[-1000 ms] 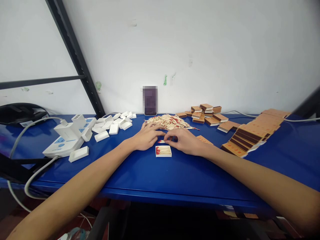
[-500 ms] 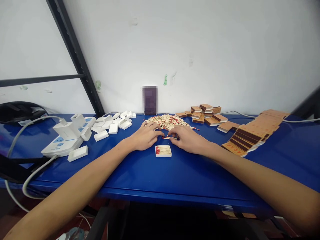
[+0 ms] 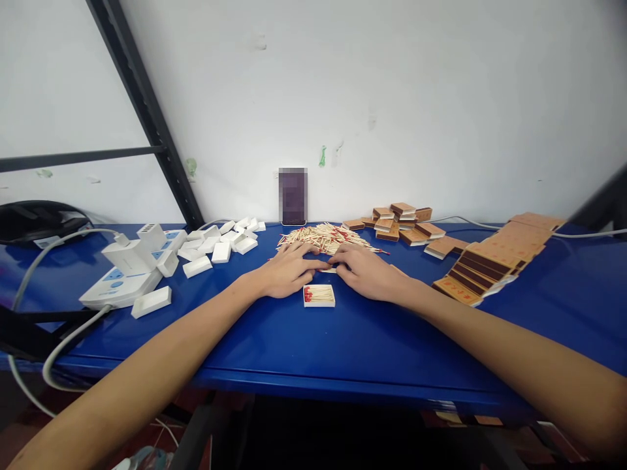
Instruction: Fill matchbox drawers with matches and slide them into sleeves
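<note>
A few loose matches [image 3: 327, 270] lie on the blue table between my hands, partly covered by fingertips. My left hand [image 3: 289, 269] rests with its fingers spread, the index finger stretched across to the matches' red-tipped end. From the other side, my right hand [image 3: 365, 271] has its thumb and fingers bent together around the matches' other end. Just in front of both hands sits a white matchbox tray [image 3: 320, 303], holding a layer of matches with red heads to the left. Behind the fingers spreads a large heap of loose matches [image 3: 328, 236].
Several white trays [image 3: 220, 252] lie at the left, beside a white power strip [image 3: 122, 287] with plugs and cables. Brown matchboxes [image 3: 416, 236] are piled at back right. Flattened-looking matchbox sleeves [image 3: 509, 245] lean in a row further right. A phone-like device [image 3: 292, 196] stands by the wall.
My left index finger has reached right, over the matches, and the two hands' fingertips are now closer together. The filled tray stays where it was.
</note>
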`<state>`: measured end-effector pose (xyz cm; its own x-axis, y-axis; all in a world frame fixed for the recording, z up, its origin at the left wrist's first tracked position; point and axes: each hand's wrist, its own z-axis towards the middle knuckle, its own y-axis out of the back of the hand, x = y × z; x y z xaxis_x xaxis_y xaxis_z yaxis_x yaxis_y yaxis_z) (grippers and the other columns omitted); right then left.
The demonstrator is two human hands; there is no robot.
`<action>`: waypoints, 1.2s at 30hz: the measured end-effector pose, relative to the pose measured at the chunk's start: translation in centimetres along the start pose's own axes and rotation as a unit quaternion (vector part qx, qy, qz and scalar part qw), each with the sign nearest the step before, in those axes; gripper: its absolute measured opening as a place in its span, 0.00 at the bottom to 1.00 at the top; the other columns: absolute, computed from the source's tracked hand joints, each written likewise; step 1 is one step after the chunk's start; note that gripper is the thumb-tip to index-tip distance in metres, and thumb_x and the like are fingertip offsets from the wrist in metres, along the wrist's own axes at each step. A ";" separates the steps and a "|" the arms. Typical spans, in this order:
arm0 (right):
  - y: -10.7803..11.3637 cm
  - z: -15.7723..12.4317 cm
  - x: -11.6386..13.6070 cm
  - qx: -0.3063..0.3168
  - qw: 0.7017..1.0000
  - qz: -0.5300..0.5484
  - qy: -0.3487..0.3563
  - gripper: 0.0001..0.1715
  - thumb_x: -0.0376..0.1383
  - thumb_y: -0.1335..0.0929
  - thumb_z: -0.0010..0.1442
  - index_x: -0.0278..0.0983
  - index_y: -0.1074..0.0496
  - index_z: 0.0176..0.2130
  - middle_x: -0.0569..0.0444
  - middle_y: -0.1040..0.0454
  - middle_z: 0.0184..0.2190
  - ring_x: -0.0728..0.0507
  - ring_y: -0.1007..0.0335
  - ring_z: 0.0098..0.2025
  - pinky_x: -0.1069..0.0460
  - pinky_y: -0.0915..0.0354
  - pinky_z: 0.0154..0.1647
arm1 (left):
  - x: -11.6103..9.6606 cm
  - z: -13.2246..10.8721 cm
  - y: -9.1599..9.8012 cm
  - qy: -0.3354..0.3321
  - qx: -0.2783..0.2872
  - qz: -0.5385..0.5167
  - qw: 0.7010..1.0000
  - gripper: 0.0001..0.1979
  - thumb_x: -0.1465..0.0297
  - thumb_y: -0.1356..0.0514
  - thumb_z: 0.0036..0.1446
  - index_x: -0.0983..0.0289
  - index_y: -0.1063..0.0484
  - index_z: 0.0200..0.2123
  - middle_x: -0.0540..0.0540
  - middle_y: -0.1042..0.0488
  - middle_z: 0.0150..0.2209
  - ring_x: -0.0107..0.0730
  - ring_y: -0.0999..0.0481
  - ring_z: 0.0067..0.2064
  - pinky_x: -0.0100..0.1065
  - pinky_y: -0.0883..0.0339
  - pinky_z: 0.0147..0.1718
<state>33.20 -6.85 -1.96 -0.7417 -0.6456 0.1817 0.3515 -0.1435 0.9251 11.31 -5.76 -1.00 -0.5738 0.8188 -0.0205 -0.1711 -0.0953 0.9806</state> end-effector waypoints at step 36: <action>-1.4 0.5 1.4 -0.040 0.996 0.071 0.041 0.09 0.33 0.34 0.62 0.37 0.25 0.42 0.49 0.27 0.37 0.44 0.32 0.39 0.51 0.39 0.40 | 0.2 0.2 0.2 0.050 0.007 -0.030 0.998 0.08 0.67 0.49 0.65 0.64 0.33 0.37 0.55 0.31 0.39 0.37 0.32 0.43 0.38 0.41 0.45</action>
<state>31.39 -7.13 -2.82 -0.6337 -0.7222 0.2771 0.4963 -0.1048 0.8618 11.32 -5.46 -0.72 -0.6408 0.7615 -0.0973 -0.1964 -0.0400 0.9797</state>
